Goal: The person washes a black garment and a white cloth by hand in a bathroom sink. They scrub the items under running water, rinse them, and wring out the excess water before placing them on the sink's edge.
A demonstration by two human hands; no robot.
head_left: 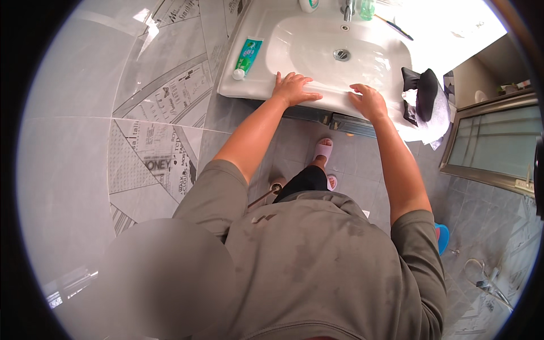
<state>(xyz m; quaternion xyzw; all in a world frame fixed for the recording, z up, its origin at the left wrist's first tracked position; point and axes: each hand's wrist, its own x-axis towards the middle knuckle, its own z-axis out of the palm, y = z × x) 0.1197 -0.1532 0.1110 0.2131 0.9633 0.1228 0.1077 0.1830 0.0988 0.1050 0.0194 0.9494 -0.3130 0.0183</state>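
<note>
Both of my hands are at the front rim of a white washbasin (249,85). My left hand (293,89) rests on the rim with its fingers spread, holding nothing. To its left a green and blue toothpaste tube (248,55) with a white cap lies on the basin's flat side. My right hand (369,103) is at the rim farther right, fingers apart and thumb toward the left, with nothing in it. Between and beyond the hands is the bowl with its metal drain (341,55). Dark and pale cloths (426,96) lie in a heap right of my right hand.
A metal faucet (348,10) stands at the back, with a green translucent bottle (367,9) and a white container (309,5) beside it. A dark thin stick (396,28) lies at the back right. A framed glass cabinet door (492,144) stands right; a blue basin (442,238) sits lower right.
</note>
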